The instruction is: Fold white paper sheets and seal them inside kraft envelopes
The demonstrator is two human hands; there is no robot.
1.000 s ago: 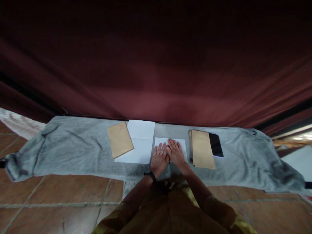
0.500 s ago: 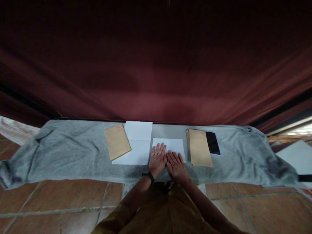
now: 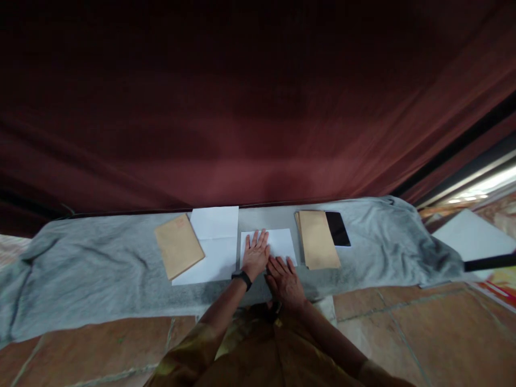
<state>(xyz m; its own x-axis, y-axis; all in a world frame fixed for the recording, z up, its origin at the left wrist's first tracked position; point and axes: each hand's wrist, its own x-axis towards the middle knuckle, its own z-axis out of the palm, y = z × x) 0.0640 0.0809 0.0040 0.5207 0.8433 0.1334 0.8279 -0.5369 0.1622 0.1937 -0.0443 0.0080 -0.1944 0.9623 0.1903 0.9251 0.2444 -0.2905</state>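
A white sheet of paper point(image 3: 281, 243), which looks folded, lies flat in front of me on the grey cloth. My left hand point(image 3: 255, 256) rests on its left half with the fingers spread, and a dark band circles that wrist. At the paper's lower right edge, my right hand point(image 3: 286, 280) lies palm down with fingers stretched out. Left of it is a larger creased white sheet point(image 3: 217, 251), partly covered by a brown envelope point(image 3: 179, 246) with a small red mark. To the right sits a stack of brown envelopes point(image 3: 319, 239).
A dark-screened phone or tablet point(image 3: 339, 230) lies partly under the envelope stack. The long grey cloth point(image 3: 116, 263) covers the narrow surface. A dark red fabric wall point(image 3: 258, 177) rises behind it, tiled floor point(image 3: 113, 349) lies in front, and a white panel point(image 3: 471, 236) stands at far right.
My left hand has slid up and left over the paper. My right hand has shifted slightly lower, towards its near edge. The whole view has turned and tilted a little.
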